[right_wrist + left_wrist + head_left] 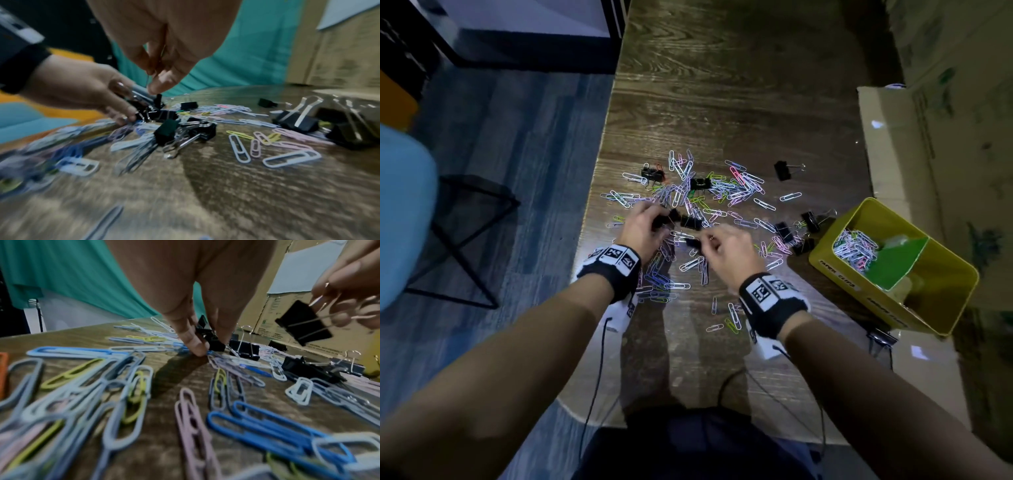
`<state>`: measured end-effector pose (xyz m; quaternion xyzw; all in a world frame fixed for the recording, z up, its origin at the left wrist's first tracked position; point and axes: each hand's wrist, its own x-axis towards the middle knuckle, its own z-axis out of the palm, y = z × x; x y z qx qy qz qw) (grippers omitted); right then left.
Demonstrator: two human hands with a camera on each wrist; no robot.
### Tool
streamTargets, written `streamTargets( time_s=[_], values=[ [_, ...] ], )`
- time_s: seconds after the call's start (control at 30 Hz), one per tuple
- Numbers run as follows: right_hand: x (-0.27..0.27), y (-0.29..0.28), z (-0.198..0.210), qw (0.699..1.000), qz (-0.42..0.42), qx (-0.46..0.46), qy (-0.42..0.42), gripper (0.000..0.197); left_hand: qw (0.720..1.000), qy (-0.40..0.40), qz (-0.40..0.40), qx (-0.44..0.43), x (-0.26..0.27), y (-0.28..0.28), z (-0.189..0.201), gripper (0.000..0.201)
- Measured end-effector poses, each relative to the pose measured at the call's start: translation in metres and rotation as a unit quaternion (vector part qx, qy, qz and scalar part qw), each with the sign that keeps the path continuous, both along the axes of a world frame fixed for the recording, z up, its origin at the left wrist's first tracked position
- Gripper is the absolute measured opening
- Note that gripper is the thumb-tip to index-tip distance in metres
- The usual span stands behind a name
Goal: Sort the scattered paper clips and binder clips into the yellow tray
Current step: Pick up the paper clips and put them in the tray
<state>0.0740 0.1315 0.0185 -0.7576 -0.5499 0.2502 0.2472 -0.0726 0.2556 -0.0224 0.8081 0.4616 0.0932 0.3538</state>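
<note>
Coloured paper clips (736,190) and black binder clips (782,170) lie scattered over the wooden table (722,102). My left hand (654,219) reaches into the pile, its fingers (193,340) curled round a bunch of black binder clips (210,338). Just to its right, my right hand (705,241) pinches the wire handles of one black binder clip (304,322) and holds it off the table. The yellow tray (825,255) stands at the right with a green divider (897,260). Paper clips (854,250) fill its left compartment.
Cardboard boxes (914,144) stand along the right, behind the tray. More binder clips (796,236) lie between my right hand and the tray, and one (880,339) lies at its near corner. The table's left edge (599,164) drops to a floor with a blue stool (404,212).
</note>
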Motion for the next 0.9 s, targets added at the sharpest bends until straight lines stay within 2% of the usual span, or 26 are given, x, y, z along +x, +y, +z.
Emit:
streamTargets(
  time_s=[0.1, 0.2, 0.27, 0.33, 0.43, 0.5, 0.6, 0.7, 0.8, 0.9],
  values=[
    [0.023, 0.007, -0.001, 0.99, -0.131, 0.044, 0.002, 0.021, 0.999, -0.02, -0.022, 0.01, -0.006, 0.004, 0.009, 0.037],
    [0.043, 0.01, -0.005, 0.982, -0.182, 0.042, -0.008, 0.021, 0.995, -0.012, 0.02, 0.098, -0.035, 0.008, 0.006, 0.034],
    [0.05, 0.009, -0.011, 0.98, -0.193, 0.028, -0.024, 0.022, 0.994, 0.037, 0.023, 0.097, -0.059, 0.003, -0.004, 0.042],
    [0.051, 0.006, -0.017, 0.983, -0.178, -0.007, -0.034, 0.024, 0.99, 0.127, -0.033, 0.058, -0.077, -0.01, -0.018, 0.055],
    [0.04, -0.001, -0.024, 0.991, -0.097, -0.029, -0.084, 0.038, 0.965, 0.233, -0.114, 0.034, -0.083, -0.037, -0.035, 0.072],
    [0.028, -0.007, -0.027, 0.993, -0.001, -0.022, -0.119, 0.045, 0.963, 0.237, -0.122, 0.037, -0.078, -0.058, -0.038, 0.078],
    [0.012, -0.018, -0.033, 0.978, 0.135, -0.035, -0.154, 0.042, 0.967, 0.212, -0.135, 0.044, -0.062, -0.092, -0.037, 0.076],
    [0.009, -0.026, -0.039, 0.978, 0.128, -0.044, -0.159, 0.033, 0.968, 0.194, -0.153, 0.041, -0.05, -0.109, -0.034, 0.077],
    [0.015, -0.03, -0.041, 0.979, 0.091, -0.044, -0.18, 0.032, 0.983, 0.159, -0.069, 0.053, -0.045, -0.087, -0.027, 0.069],
    [0.026, -0.033, -0.039, 0.97, 0.083, -0.081, -0.213, 0.035, 0.98, 0.195, -0.019, 0.033, -0.041, -0.057, -0.024, 0.064]
  ],
)
